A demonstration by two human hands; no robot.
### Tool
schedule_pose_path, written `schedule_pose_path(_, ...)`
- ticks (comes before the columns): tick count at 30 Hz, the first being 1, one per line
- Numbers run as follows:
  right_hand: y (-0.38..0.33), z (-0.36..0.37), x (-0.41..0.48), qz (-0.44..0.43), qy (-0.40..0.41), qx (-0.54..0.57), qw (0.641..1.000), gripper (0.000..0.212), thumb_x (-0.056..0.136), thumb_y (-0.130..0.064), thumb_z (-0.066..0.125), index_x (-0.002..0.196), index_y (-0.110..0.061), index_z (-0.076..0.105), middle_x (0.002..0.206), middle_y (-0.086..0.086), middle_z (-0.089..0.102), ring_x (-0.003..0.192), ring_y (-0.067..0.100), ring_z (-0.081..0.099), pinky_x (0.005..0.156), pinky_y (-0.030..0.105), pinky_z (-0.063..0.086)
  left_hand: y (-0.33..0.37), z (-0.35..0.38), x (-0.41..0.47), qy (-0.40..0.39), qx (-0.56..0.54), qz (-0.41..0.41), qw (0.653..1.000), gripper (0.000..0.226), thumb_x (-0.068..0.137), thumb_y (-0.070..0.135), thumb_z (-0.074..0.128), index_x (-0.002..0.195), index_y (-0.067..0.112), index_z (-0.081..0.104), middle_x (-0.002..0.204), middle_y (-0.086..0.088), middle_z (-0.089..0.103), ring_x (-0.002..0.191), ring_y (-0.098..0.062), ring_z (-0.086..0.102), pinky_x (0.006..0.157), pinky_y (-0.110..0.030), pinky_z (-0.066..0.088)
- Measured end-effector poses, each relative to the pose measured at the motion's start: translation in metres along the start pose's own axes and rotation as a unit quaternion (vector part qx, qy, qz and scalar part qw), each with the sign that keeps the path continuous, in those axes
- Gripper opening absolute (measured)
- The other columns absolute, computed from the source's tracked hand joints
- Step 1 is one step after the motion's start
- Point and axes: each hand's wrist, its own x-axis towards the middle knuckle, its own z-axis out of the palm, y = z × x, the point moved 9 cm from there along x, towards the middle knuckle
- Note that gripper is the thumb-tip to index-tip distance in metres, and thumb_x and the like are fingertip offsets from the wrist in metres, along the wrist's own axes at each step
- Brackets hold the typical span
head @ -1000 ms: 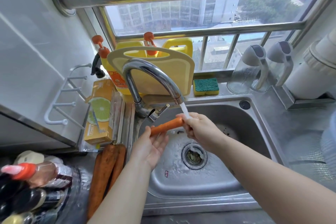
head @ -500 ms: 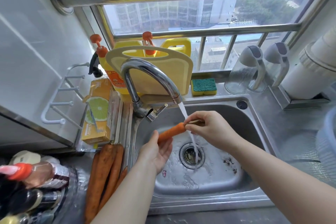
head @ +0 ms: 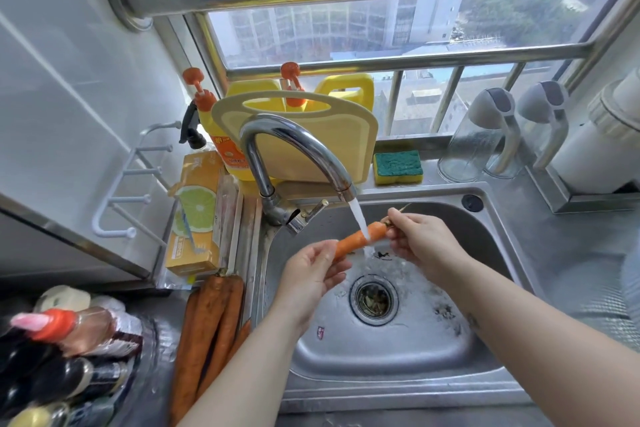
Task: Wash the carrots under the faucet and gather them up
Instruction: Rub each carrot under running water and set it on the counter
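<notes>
An orange carrot (head: 358,240) lies across the water stream from the chrome faucet (head: 294,146), above the steel sink (head: 388,354). My right hand (head: 420,239) pinches its stem end at the upper right. My left hand (head: 313,276) cups the thin lower end, fingers loosely curled around it. Several unwashed, dirt-coated carrots (head: 207,329) lie side by side on the counter just left of the sink rim.
A drain strainer (head: 374,300) with scraps sits mid-sink. Behind the faucet stand a yellow cutting board (head: 322,149), detergent bottles and a sponge (head: 398,166). A lemon-print box (head: 195,215) and sauce bottles (head: 65,333) crowd the left counter; glass jugs (head: 485,135) stand at right.
The carrot has been drawn to the right through the stream. My right hand has slid from the carrot's middle to its stem end. The left hand still supports the thin end.
</notes>
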Motion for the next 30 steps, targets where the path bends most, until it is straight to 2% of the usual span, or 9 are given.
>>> schedule_pose_path(4,0.019,-0.006,-0.014,0.09,0.009,0.246,0.965,0.015,0.089,-0.026,0.062,0.087,-0.011,0.062,0.073,0.001,0.057,0.065,0.011,0.052,0.059,0.019,0.047,0.003,0.024,0.002,-0.032,0.01,0.016,0.999,0.013,0.091,0.005,0.056,0.094,0.014,0.065,0.08,-0.006,0.07,0.065,-0.005,0.068,0.062,-0.014,0.055)
schedule_pose_path(8,0.031,0.006,-0.025,0.128,-0.007,0.33,0.935,0.024,0.083,-0.029,0.067,0.096,-0.011,0.059,0.084,0.003,0.061,0.074,0.012,0.054,0.057,0.019,0.05,0.001,0.042,0.005,-0.062,0.004,0.015,0.998,0.019,0.095,0.004,0.05,0.102,0.016,0.063,0.091,-0.005,0.071,0.078,-0.006,0.07,0.07,-0.015,0.055)
schedule_pose_path(10,0.031,0.01,-0.025,0.116,-0.023,0.317,0.941,0.019,0.082,-0.024,0.068,0.094,-0.012,0.058,0.079,0.003,0.066,0.076,0.013,0.057,0.065,0.021,0.05,-0.001,0.046,0.005,-0.091,-0.001,0.005,0.996,0.025,0.097,0.004,0.045,0.113,0.014,0.062,0.099,-0.003,0.072,0.088,-0.007,0.07,0.075,-0.017,0.055)
schedule_pose_path(12,0.033,0.016,-0.025,0.101,-0.039,0.285,0.952,0.012,0.086,-0.015,0.065,0.095,-0.013,0.057,0.079,0.003,0.07,0.082,0.015,0.061,0.075,0.024,0.048,-0.001,0.046,0.005,-0.108,0.0,0.0,0.994,0.026,0.097,0.004,0.044,0.11,0.015,0.064,0.1,-0.001,0.073,0.09,-0.008,0.07,0.075,-0.017,0.055)
schedule_pose_path(16,0.04,0.033,-0.025,0.103,-0.069,0.224,0.967,0.009,0.089,-0.013,0.062,0.096,-0.014,0.058,0.091,0.007,0.066,0.087,0.019,0.061,0.077,0.028,0.049,0.002,0.014,0.007,-0.03,0.065,0.014,0.997,0.017,0.093,0.009,0.054,0.099,0.016,0.069,0.078,-0.003,0.074,0.072,-0.007,0.07,0.072,-0.021,0.057)
schedule_pose_path(21,0.033,0.041,-0.019,0.063,-0.056,0.165,0.983,0.01,0.095,-0.021,0.055,0.102,-0.015,0.056,0.093,0.009,0.064,0.087,0.023,0.063,0.078,0.032,0.052,-0.003,-0.023,0.0,0.017,0.114,-0.007,0.993,0.009,0.09,0.013,0.06,0.095,0.013,0.068,0.078,-0.001,0.073,0.069,-0.007,0.069,0.066,-0.02,0.054)
schedule_pose_path(24,0.026,0.041,-0.017,0.024,-0.048,0.11,0.993,0.012,0.095,-0.021,0.053,0.103,-0.013,0.057,0.094,0.011,0.065,0.087,0.024,0.063,0.075,0.031,0.053,0.0,-0.023,-0.01,-0.008,0.238,0.002,0.971,0.01,0.09,0.015,0.061,0.095,0.022,0.065,0.089,0.007,0.07,0.084,-0.007,0.066,0.068,-0.017,0.045)
schedule_pose_path(26,0.023,0.047,-0.021,0.018,-0.075,0.077,0.994,0.012,0.094,-0.022,0.055,0.097,-0.011,0.059,0.09,0.012,0.066,0.082,0.025,0.064,0.072,0.031,0.053,0.006,-0.013,-0.019,-0.027,0.317,0.032,0.947,0.017,0.09,0.016,0.061,0.106,0.023,0.062,0.096,0.013,0.065,0.091,-0.004,0.06,0.073,-0.012,0.042)
schedule_pose_path(30,0.02,0.051,-0.027,0.022,-0.099,0.071,0.992,0.018,0.09,-0.022,0.061,0.103,-0.009,0.06,0.089,0.013,0.066,0.082,0.028,0.065,0.083,0.039,0.054,0.022,0.01,-0.036,-0.007,0.366,0.114,0.924,0.031,0.091,0.024,0.058,0.121,0.023,0.057,0.103,0.014,0.061,0.094,-0.004,0.059,0.078,-0.014,0.04)
